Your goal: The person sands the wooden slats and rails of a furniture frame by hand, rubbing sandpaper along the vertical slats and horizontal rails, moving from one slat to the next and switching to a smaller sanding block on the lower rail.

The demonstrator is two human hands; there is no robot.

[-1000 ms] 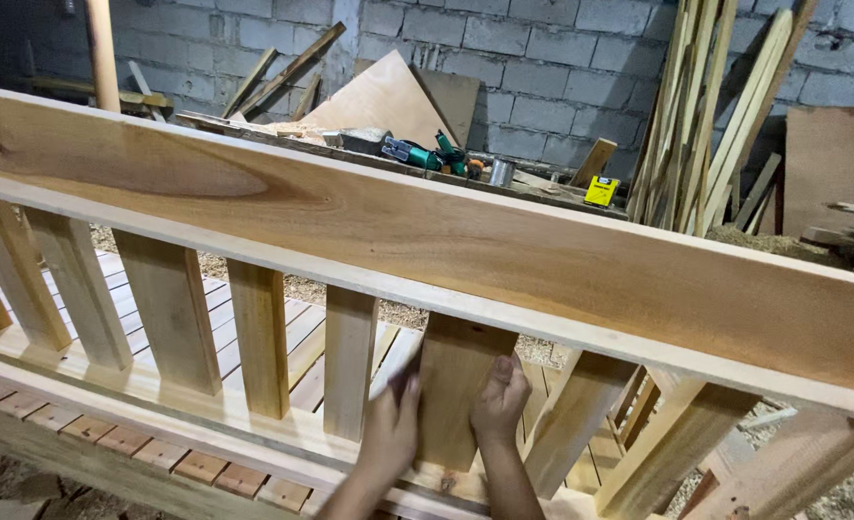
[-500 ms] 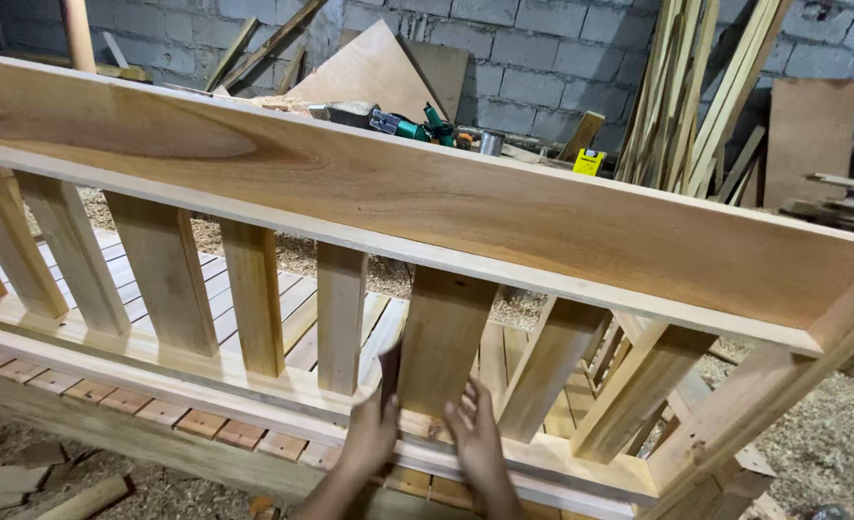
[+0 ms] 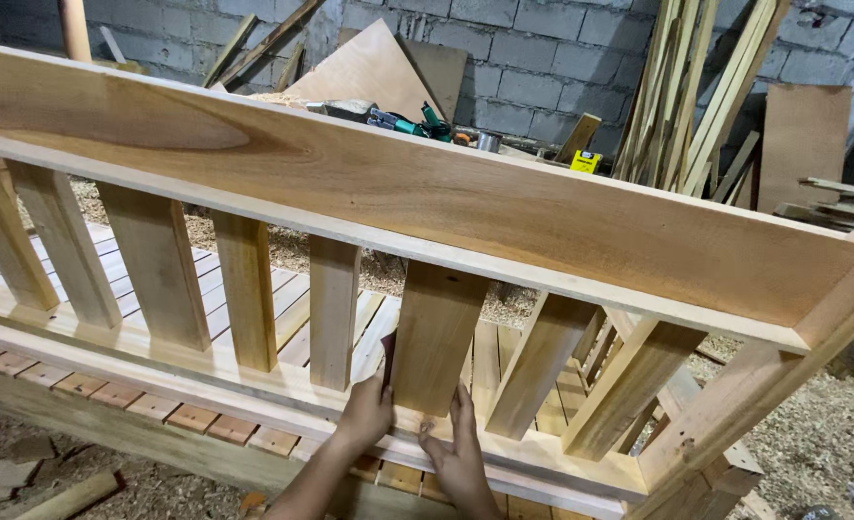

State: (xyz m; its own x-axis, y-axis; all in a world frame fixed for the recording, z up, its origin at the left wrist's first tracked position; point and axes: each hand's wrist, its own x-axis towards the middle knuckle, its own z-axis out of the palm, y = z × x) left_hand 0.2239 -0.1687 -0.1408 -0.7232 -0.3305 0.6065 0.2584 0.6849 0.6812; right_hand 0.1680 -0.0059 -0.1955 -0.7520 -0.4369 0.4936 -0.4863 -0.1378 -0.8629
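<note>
A long wooden frame stands in front of me, with a wide top board [image 3: 465,202], several upright slats and a lower rail [image 3: 254,380]. My left hand [image 3: 364,414] pinches a small dark sheet [image 3: 388,354], likely sandpaper, against the left edge of the middle slat [image 3: 439,332] near its base. To the right of it, my right hand [image 3: 458,455] lies flat, fingers spread, on the lower rail at the foot of the same slat, and holds nothing.
Behind the frame a workbench carries a green power tool [image 3: 417,123], a plywood sheet [image 3: 374,69] and a yellow tape measure [image 3: 586,161]. Long wood strips [image 3: 682,87] lean on the block wall. A slatted panel [image 3: 283,308] lies behind the frame. Sawdust and offcuts [image 3: 71,496] cover the floor.
Both hands have slid down the middle slat to its foot at the lower rail. The view has shifted a little toward the right end of the frame.
</note>
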